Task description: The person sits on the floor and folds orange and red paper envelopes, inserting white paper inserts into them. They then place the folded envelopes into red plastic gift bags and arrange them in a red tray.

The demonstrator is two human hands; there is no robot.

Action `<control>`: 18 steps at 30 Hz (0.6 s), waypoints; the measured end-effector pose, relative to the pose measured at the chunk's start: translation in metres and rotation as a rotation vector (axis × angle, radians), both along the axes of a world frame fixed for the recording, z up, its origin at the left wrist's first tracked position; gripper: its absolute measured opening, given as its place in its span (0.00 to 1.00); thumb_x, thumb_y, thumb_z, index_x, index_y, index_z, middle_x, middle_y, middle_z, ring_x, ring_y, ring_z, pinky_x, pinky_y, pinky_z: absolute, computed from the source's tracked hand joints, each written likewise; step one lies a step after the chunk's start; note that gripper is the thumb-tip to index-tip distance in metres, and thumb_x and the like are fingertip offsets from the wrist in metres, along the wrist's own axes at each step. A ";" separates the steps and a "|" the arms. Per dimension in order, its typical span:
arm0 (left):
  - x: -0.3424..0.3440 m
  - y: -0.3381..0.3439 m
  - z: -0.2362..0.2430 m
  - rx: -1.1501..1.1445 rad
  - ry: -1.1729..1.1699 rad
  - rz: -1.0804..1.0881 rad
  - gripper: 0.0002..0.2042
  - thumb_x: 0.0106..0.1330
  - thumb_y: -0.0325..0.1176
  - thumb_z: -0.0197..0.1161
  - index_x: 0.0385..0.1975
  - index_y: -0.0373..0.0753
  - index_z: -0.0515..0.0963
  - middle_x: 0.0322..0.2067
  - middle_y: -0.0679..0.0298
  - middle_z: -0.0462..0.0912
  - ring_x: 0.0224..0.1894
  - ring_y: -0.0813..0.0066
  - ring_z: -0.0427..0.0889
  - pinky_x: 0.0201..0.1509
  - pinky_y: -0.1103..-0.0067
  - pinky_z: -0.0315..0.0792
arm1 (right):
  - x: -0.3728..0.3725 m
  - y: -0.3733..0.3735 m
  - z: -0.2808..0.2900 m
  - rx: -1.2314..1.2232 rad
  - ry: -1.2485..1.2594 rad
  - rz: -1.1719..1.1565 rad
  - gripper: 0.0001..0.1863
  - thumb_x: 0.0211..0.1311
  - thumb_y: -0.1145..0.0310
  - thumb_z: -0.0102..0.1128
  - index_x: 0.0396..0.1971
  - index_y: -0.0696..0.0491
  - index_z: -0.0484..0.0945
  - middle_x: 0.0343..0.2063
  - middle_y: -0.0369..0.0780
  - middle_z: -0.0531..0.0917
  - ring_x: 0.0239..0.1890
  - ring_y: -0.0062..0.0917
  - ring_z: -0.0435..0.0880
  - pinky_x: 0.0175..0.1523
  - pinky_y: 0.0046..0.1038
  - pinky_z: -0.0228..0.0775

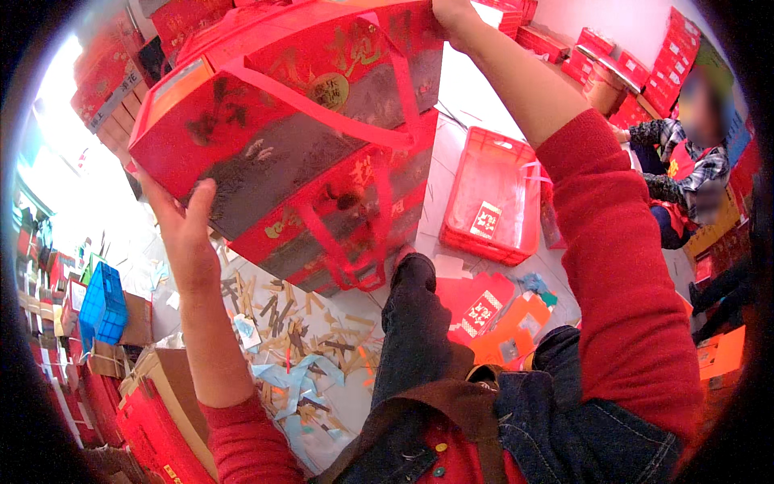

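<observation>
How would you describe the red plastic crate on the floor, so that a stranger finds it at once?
Look at the pale tiled floor to the right of the big red gift boxes that are held up. There lies a shallow red plastic crate with open rectangular sides. Unlike the cardboard boxes around it, it holds only one small red patterned card.

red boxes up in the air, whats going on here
A person in red sleeves holds a stack of red gift boxes tied with red straps, lifted high. The left hand props the stack's lower left edge; the right hand grips its top right corner. Below, paper scraps litter the floor, beside a red crate and a blue crate. More red boxes are stacked along the walls, and another person sits at the right.
</observation>
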State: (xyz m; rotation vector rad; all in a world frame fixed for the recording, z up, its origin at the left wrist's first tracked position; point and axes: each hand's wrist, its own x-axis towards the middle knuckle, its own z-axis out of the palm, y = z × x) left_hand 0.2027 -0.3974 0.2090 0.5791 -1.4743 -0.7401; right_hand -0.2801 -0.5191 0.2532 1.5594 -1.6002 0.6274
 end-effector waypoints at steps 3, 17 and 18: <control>0.015 -0.002 -0.006 -0.012 -0.071 0.121 0.37 0.56 0.27 0.57 0.66 0.38 0.47 0.60 0.56 0.62 0.60 0.63 0.63 0.66 0.70 0.52 | 0.064 0.014 -0.008 0.152 -0.538 0.228 0.13 0.60 0.64 0.48 0.39 0.56 0.74 0.32 0.51 0.80 0.33 0.40 0.81 0.37 0.36 0.74; -0.140 0.090 -0.145 -0.244 -0.433 0.057 0.37 0.53 0.23 0.59 0.63 0.30 0.49 0.64 0.48 0.51 0.66 0.55 0.53 0.67 0.65 0.51 | -0.035 0.310 -0.326 0.392 -1.655 -0.234 0.11 0.56 0.62 0.55 0.30 0.54 0.78 0.23 0.38 0.80 0.26 0.28 0.80 0.33 0.34 0.71; -0.162 0.099 -0.154 -0.164 -0.457 -0.036 0.35 0.53 0.24 0.60 0.62 0.29 0.52 0.63 0.48 0.53 0.66 0.55 0.54 0.67 0.66 0.51 | -0.032 0.372 -0.373 0.842 -1.035 -0.209 0.10 0.55 0.63 0.55 0.30 0.53 0.77 0.22 0.38 0.79 0.25 0.28 0.79 0.30 0.34 0.71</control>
